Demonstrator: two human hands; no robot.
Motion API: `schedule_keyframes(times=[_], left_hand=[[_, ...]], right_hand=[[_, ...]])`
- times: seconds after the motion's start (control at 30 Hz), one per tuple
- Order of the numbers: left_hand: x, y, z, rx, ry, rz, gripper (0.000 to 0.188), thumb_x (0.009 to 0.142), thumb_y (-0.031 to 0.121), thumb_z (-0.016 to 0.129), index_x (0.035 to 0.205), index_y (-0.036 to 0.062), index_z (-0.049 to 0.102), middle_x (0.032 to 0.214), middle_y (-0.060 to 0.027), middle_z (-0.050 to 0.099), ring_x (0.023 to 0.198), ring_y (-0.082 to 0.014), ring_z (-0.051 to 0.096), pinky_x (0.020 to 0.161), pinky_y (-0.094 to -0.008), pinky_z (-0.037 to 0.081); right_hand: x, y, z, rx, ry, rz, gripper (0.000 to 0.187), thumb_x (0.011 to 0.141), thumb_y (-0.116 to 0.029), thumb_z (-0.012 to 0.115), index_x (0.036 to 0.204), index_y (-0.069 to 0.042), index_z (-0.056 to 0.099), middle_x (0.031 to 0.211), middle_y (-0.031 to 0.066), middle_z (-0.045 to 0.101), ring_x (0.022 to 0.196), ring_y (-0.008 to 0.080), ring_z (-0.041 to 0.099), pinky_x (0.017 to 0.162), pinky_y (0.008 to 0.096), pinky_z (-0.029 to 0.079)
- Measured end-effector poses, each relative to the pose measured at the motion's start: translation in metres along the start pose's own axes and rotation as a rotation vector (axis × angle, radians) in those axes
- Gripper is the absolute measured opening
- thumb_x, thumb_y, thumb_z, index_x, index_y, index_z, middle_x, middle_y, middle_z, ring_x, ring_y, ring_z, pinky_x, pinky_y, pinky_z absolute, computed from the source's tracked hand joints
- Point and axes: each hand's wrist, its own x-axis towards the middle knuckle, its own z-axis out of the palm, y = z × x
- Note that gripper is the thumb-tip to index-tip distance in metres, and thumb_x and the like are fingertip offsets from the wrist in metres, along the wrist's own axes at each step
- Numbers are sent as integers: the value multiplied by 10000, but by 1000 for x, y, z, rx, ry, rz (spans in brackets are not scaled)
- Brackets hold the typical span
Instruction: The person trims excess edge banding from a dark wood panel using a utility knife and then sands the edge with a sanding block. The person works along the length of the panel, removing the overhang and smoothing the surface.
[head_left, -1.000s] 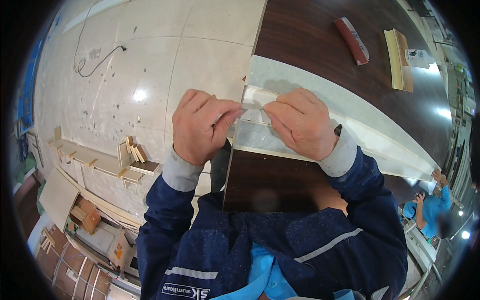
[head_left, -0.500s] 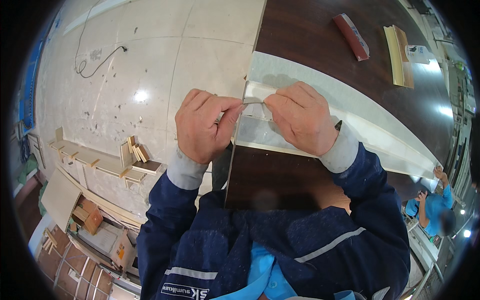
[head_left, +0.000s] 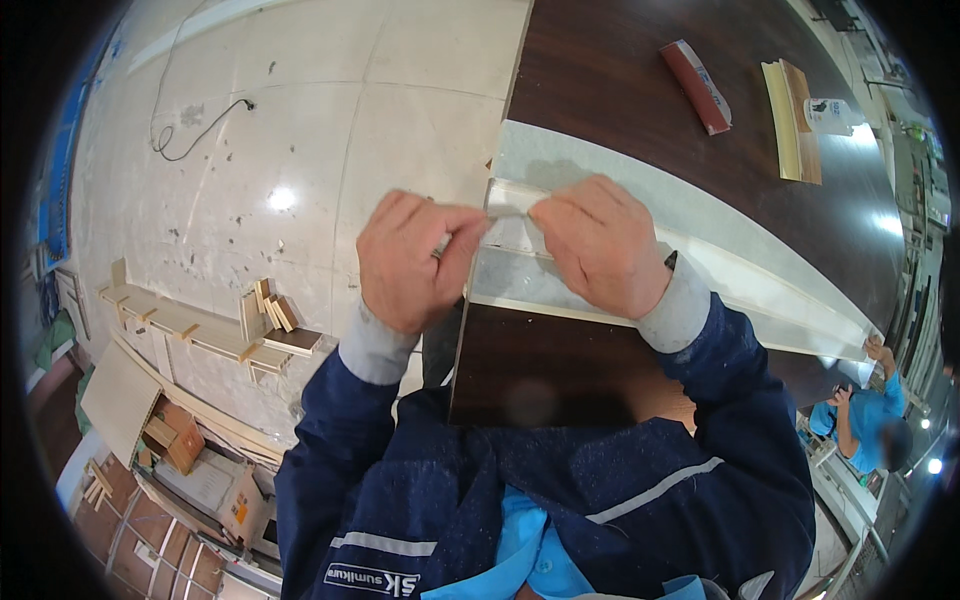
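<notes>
My left hand [head_left: 410, 265] is closed, its thumb and forefinger pinching one end of a short, thin greyish strip [head_left: 508, 212]. The other end is pinched by my right hand [head_left: 600, 250], also closed, a few centimetres to the right. Both hands are somewhat blurred, and I cannot make out what the strip is made of. Just under it is the near-left end of a long white channel-like profile [head_left: 740, 285], which runs away to the right over a pale grey sheet [head_left: 570, 150]. The dark brown tabletop [head_left: 590, 60] carries both, and my left hand hangs just past its left edge.
Farther up the table lie a red oblong block [head_left: 697, 87], a cream-and-brown moulding piece [head_left: 793, 120] and a white container [head_left: 827, 115]. A co-worker in blue [head_left: 865, 420] touches the profile's far end. Left are floor boards [head_left: 190, 325] and a black cord [head_left: 205, 135].
Both hands have sunk slightly in the picture, still pinching the strip between them. The view has shifted a little, and the things on the table appear lower.
</notes>
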Motion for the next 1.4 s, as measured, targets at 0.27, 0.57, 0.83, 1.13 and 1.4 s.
schedule_keyframes(times=[0.27,0.57,0.83,1.13,1.4], left_hand=[[-6,6,-1,-19,7,46,146,824,85,876,939,108,789,804,-69,705,732,-296,625,660,-405,508],[-12,9,-3,-16,-13,-5,62,879,101,845,919,80,802,814,-68,724,768,-281,646,709,-382,512],[-8,8,-3,-14,-1,-15,79,864,85,853,927,89,806,810,-67,726,761,-277,645,702,-379,515],[-1,-3,1,0,7,-20,77,864,81,847,928,96,807,816,-75,728,760,-287,645,699,-386,514],[4,6,1,-89,46,32,73,865,94,851,918,99,801,807,-72,720,753,-290,648,690,-391,512]], right_hand=[[-3,-1,-1,10,-50,-11,206,809,-19,761,1006,-42,707,952,117,670,867,328,653,757,430,552],[-3,-1,0,12,-59,-52,226,810,-8,765,1030,-34,720,956,116,674,848,330,651,749,428,548],[-1,-1,1,18,-12,-89,208,812,-8,752,1013,-40,707,930,113,662,837,333,639,742,431,536],[2,-1,2,7,13,-58,213,810,-5,750,1011,-53,700,912,115,648,829,347,635,725,444,529],[0,1,-2,-37,-47,4,229,837,16,761,1057,-38,729,951,124,685,840,347,651,725,443,534]])
